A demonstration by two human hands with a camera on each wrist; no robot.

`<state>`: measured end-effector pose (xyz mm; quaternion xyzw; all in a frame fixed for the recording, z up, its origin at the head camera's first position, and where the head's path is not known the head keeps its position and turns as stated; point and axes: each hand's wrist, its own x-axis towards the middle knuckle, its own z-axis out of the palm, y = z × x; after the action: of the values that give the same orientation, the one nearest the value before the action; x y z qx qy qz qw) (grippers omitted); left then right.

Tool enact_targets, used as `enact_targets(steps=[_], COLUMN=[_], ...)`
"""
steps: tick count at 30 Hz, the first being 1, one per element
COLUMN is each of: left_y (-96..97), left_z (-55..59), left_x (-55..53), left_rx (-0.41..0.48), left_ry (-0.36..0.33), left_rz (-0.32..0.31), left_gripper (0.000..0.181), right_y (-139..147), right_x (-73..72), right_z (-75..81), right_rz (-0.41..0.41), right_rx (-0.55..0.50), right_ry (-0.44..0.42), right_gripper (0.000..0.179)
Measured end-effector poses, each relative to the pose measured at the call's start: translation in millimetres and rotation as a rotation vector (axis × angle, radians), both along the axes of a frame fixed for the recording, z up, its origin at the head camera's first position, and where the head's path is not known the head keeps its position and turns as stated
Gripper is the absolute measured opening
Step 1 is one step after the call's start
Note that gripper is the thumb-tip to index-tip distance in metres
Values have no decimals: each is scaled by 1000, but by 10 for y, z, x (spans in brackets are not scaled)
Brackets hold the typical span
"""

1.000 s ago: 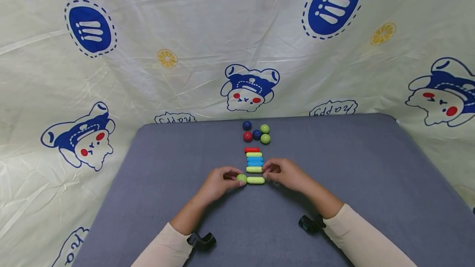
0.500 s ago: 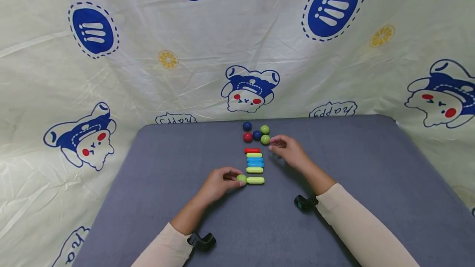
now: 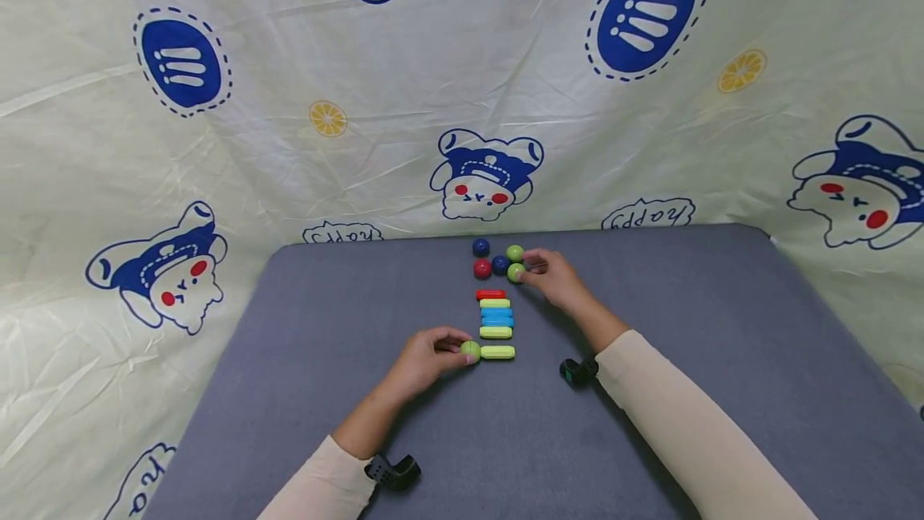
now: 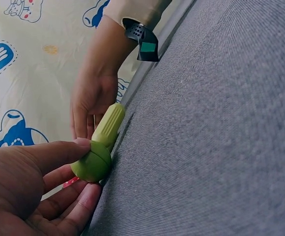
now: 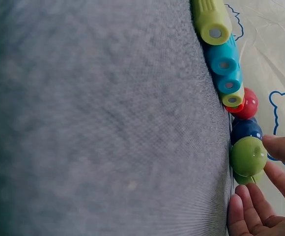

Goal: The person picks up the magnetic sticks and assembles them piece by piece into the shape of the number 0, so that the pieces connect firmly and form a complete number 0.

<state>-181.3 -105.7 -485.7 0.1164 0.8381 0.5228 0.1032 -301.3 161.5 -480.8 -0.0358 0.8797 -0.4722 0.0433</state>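
My left hand (image 3: 431, 355) pinches a green ball (image 4: 94, 164) between thumb and fingers. A yellow-green magnetic rod (image 3: 498, 352) extends from that ball, end touching it. At the back, my right hand (image 3: 557, 278) reaches round the nearer green ball (image 5: 248, 156) from the right, thumb (image 5: 283, 150) at its side and the other fingers spread below. Another green ball (image 3: 515, 253) sits just behind, partly hidden in the right wrist view. Two dark blue balls, one front (image 3: 500, 265) and one back (image 3: 480, 247), and a red ball (image 3: 482, 269) are beside them.
Between the hands lies a column of rods: a red rod (image 3: 491, 294), a yellow-green rod (image 3: 495, 303), two blue rods (image 3: 496, 317) and another yellow-green rod (image 3: 496, 333). The grey table's (image 3: 346, 287) back edge meets a printed cloth (image 3: 390, 167).
My right hand has moved from beside the rods, away from me, to the green balls at the back. My left hand has stayed in place, holding its green ball.
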Motion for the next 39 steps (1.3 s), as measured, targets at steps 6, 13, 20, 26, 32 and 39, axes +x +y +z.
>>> enact_targets(steps=[6, 13, 20, 26, 32, 39], left_y=[-2, -16, -16, -17, -18, -13], left_z=[1, -8, 8, 6, -20, -28], left_x=[-1, -3, 6, 5, -18, -19], left_rx=[9, 12, 5, 10, 11, 9], left_ry=[-8, -17, -10, -9, -17, -25], left_rz=[0, 2, -5, -6, -5, 4], left_gripper=[26, 25, 26, 26, 26, 27], right_y=[-31, -35, 18, 56, 114, 160], right_x=[-53, -10, 132, 303, 483, 716], right_z=[-24, -32, 0, 59, 106, 113], right_rz=[16, 18, 43, 65, 117, 182], right_rx=[53, 83, 107, 112, 113, 130], right_ry=[-8, -23, -43, -74, -70, -47], right_gripper=[40, 34, 33, 32, 33, 29])
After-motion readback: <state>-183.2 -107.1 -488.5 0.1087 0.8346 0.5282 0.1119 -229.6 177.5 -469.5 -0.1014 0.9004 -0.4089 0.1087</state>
